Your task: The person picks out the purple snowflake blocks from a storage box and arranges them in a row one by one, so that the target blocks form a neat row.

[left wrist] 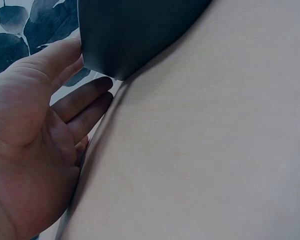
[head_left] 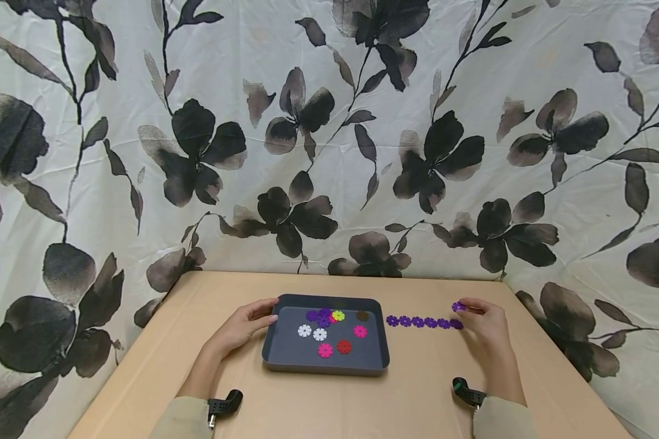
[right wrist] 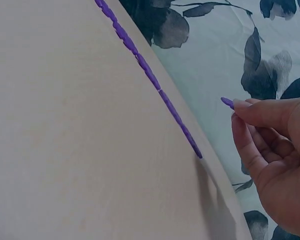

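So my right hand has a purple disc pinched between thumb and forefinger, held up near the end of the purple row that's farthest from the tray. The row runs out from just beside the tray's right side; can't tell if the pieces are actually linked or only touching. My left hand is at the tray's left edge, fingers fairly straight, touching it rather than clutching. A few more purple pieces sit inside the tray, toward its far side. I'd call this mid-row, adding a piece. Next move probably wants the disc lowered and lined up with the end one, gently, so the row doesn't get nudged.
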Demonstrator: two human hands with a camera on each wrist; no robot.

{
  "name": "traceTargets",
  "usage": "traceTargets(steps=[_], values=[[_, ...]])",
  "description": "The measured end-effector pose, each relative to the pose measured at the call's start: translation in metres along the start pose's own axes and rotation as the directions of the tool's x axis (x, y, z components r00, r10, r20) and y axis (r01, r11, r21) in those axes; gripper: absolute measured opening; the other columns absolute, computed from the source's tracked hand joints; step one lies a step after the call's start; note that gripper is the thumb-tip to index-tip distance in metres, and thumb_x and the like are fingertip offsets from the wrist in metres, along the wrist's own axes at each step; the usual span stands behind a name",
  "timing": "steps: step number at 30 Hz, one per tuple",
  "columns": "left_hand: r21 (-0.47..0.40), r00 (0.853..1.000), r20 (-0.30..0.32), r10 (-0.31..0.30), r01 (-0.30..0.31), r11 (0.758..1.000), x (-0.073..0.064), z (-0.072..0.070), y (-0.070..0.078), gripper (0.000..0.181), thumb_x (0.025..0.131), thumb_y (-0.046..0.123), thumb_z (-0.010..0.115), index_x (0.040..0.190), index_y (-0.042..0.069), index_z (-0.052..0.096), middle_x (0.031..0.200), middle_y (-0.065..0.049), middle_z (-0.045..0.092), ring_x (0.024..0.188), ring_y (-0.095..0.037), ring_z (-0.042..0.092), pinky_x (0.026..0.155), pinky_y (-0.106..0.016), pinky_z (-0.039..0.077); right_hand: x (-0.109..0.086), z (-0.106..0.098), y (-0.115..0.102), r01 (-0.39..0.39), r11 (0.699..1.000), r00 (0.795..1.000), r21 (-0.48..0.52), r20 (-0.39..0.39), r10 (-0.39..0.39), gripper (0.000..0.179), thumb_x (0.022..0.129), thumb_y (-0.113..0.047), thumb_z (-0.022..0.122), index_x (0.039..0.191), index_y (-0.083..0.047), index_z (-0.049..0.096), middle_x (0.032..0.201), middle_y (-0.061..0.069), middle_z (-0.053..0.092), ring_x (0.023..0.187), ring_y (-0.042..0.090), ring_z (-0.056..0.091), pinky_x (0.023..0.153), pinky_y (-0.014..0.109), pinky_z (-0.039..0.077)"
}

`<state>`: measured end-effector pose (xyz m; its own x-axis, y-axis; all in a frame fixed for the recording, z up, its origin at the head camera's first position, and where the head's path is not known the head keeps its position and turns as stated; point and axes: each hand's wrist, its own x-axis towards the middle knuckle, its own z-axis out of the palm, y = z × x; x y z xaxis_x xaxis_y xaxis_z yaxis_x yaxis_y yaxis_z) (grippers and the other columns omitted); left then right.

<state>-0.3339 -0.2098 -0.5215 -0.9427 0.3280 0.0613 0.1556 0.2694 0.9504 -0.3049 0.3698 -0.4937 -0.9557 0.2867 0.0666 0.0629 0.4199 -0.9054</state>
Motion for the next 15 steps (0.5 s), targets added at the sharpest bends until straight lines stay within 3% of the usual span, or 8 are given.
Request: traceTargets(steps=[8, 15], values=[[0.026, 1.000, 0.001, 0.008, -0.008, 1.000, 0.001, -0.001, -0.002, 0.063, 0.098, 0.031, 0.074, 0.153, 0.009, 0.052, 0.157, -0.015, 0.052, 0.146, -0.036, 0.048, 0.122, -0.053, 0.037, -0.003, -0.006, 0.010, -0.074, 0.994, 0.997, -0.075, -0.008, 0.074, 0.038, 0.099, -0.008, 0.069, 0.136, -0.003, 0.064, 0.133, 0.020, 0.065, 0.107, 0.022, 0.062, 0.077, 0.016, 0.054], [0.019, 1.000, 0.002, 0.008, -0.008, 1.000, 0.001, -0.001, -0.003, 0.064, 0.097, 0.033, 0.075, 0.152, 0.011, 0.053, 0.158, -0.014, 0.052, 0.146, -0.035, 0.048, 0.122, -0.053, 0.037, 0.001, -0.011, 0.019, -0.061, 0.977, 0.998, -0.205, -0.045, 0.053, 0.032, 0.097, -0.004, 0.071, 0.128, 0.002, 0.069, 0.124, 0.024, 0.069, 0.109, 0.032, 0.061, 0.079, 0.022, 0.048]])
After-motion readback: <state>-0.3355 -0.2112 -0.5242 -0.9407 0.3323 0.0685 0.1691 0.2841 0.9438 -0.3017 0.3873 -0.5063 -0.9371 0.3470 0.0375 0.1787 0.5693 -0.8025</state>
